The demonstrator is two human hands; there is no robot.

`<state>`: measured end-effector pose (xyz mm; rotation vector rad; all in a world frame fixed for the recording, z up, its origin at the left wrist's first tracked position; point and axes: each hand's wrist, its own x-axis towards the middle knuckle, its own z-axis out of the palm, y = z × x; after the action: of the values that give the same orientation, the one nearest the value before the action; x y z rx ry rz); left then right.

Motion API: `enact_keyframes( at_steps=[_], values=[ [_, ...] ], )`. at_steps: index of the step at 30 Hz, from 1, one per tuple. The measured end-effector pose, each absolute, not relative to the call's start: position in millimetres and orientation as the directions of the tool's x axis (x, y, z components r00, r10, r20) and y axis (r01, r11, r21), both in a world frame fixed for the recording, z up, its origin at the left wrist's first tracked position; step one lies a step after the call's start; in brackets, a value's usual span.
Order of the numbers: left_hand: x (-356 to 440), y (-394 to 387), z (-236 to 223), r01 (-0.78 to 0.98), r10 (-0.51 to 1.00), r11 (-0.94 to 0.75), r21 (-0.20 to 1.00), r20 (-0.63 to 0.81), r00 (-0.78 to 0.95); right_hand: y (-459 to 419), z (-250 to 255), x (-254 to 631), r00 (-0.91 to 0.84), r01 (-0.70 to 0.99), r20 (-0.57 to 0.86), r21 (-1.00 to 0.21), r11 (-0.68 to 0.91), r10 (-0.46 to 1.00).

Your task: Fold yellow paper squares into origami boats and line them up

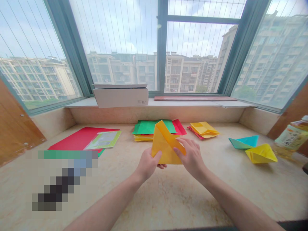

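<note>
Orange-yellow paper point(163, 144), folded to a peak, was held up in front of the person, mid-view, between both hands; the green sheets point(141, 127) lay beyond it on the surface point(168, 199). Long axis ran roughly upright, peak up and a little left of centre, straight lower edge toward the body. Left hand point(146, 162) had the lower left side: its grip pinched the paper, thumb in front, fingertips showing under the bottom edge. Right hand point(193, 155) had the slanting flap at lower right, thumb pressed on the near face, index at the upper edge, grip closed on it. Key relation, as judged: the slanted fold dropped from peak to right grip, so the right hand was nearer the flap, the left nearer the plain side. Peak was clear of both.
</note>
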<state>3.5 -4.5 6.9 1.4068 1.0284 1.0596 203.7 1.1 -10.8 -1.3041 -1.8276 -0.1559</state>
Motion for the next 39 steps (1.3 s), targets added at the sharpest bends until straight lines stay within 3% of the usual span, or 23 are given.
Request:
enact_keyframes(
  at_steps=[3,9,14,19,24,28,32,35,37,39],
  values=[
    [4,-5,8,0.047,0.974,-0.074,0.996,0.062,0.216,-5,-8,199,-0.113,0.815,0.678,-0.355,0.458,0.727],
    [4,-5,8,-0.017,0.978,-0.121,0.993,0.122,0.168,-9,-13,187,-0.285,0.675,0.660,-0.377,0.635,0.695],
    [4,-5,7,-0.111,0.974,-0.097,0.989,0.117,0.192,-10,-14,186,-0.366,0.657,0.709,-0.262,0.707,0.602],
    [4,-6,8,-0.143,0.975,-0.054,0.988,0.083,0.205,-16,-8,182,-0.463,0.666,0.671,-0.168,0.727,0.579],
    [1,-8,9,-0.126,0.949,-0.170,0.977,0.197,0.246,-14,-9,182,-0.507,0.639,0.655,-0.150,0.754,0.560],
    [0,-10,6,-0.165,0.861,-0.225,0.960,0.275,0.427,-5,-15,189,-0.413,0.625,0.656,-0.299,0.721,0.631],
    [-2,0,1,-0.090,0.876,-0.272,0.958,0.285,0.388,2,-12,199,-0.167,0.546,0.561,-0.632,0.550,0.811],
    [-4,7,4,-0.037,0.939,-0.243,0.969,0.244,0.241,1,-4,202,-0.005,0.283,0.416,-0.872,0.400,0.909],
    [-5,7,8,-0.107,0.919,-0.200,0.974,0.225,0.324,-4,2,201,-0.083,0.011,0.305,-0.952,0.306,0.949],
    [-6,1,13,-0.226,0.865,-0.147,0.963,0.236,0.443,-9,6,199,-0.218,-0.212,0.233,-0.959,0.187,0.948]
  ],
)
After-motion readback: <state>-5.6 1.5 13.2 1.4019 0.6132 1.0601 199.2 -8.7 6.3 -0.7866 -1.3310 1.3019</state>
